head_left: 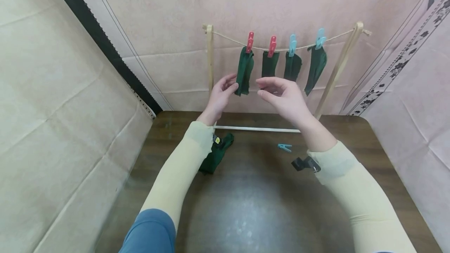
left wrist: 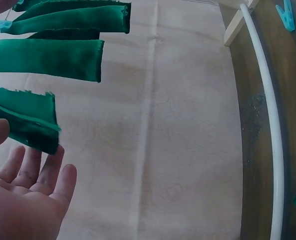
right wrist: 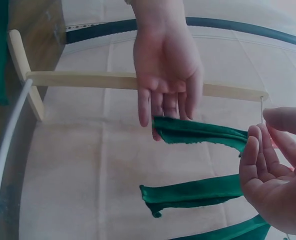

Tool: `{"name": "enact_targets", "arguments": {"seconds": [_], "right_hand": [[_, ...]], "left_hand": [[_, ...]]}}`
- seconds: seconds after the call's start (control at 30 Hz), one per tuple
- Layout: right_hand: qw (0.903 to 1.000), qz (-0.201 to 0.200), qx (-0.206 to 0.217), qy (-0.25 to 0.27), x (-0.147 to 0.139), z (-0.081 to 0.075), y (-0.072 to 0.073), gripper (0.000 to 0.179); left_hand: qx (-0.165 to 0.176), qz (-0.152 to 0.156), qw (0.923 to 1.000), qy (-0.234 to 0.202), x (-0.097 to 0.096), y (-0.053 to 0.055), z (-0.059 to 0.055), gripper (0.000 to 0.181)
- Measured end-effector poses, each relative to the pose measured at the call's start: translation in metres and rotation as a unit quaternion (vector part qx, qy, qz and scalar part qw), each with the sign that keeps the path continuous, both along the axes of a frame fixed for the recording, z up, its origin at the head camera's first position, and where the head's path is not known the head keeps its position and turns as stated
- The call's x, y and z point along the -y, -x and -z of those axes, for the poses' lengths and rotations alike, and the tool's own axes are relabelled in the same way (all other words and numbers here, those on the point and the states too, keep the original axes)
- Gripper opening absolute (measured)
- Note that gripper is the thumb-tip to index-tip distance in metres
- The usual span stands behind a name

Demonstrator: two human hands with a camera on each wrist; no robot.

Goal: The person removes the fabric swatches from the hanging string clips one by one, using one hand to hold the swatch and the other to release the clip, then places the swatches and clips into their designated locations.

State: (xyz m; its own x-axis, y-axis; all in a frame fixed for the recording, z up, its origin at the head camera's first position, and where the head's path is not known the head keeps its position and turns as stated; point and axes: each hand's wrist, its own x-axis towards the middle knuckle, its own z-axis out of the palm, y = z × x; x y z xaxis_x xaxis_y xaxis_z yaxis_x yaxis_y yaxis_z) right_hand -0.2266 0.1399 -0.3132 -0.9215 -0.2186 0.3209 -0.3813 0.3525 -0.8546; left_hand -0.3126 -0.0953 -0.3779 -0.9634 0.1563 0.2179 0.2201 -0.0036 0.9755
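A narrow dark green cloth piece (head_left: 245, 71) hangs at the left end of the line, under a red clothespin (head_left: 250, 42). My left hand (head_left: 220, 96) is at its lower left edge. In the right wrist view the fairly straight fingers of the left hand (right wrist: 168, 70) meet the cloth's bottom end. Just right of this cloth is my right hand (head_left: 283, 95), its thumb and fingers bent and apart with nothing between them. Three more green cloths hang to the right, one by a red clothespin (head_left: 272, 46) and two by light blue clothespins (head_left: 292, 45).
The cord (head_left: 228, 38) runs between two wooden posts (head_left: 339, 67), joined low down by a white bar (head_left: 256, 129). On the brown table (head_left: 260, 198) lie a blue clothespin (head_left: 284, 147) and another green cloth (head_left: 217, 156), partly behind the left forearm. Pale fabric (head_left: 158, 18) surrounds the table.
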Motion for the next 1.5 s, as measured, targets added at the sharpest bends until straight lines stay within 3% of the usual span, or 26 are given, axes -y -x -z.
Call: {"name": "enact_targets", "arguments": {"seconds": [0.23,0.6,0.93,1.17,1.5], "right_hand": [[0.9999,0.003,-0.013,-0.006,0.001,-0.016,0.004,0.036],[0.9982,0.013,-0.043,-0.038,0.004,-0.044,0.007,0.036],[0.9973,0.012,-0.061,-0.039,0.006,-0.058,0.010,0.036],[0.9974,0.020,-0.061,-0.033,0.008,-0.065,0.016,0.038],[0.9915,0.059,-0.105,-0.048,0.011,-0.104,0.037,0.039]], "left_hand": [[0.013,0.013,0.9996,-0.020,0.005,-0.004,0.005,0.041],[0.020,0.021,0.9986,-0.043,0.011,-0.021,0.010,0.033],[0.016,0.003,0.9996,-0.022,0.014,-0.027,0.012,0.027],[0.014,-0.006,0.9992,-0.038,0.016,-0.030,0.014,0.026],[0.011,-0.011,0.9980,-0.061,0.016,-0.032,0.012,0.024]]}}
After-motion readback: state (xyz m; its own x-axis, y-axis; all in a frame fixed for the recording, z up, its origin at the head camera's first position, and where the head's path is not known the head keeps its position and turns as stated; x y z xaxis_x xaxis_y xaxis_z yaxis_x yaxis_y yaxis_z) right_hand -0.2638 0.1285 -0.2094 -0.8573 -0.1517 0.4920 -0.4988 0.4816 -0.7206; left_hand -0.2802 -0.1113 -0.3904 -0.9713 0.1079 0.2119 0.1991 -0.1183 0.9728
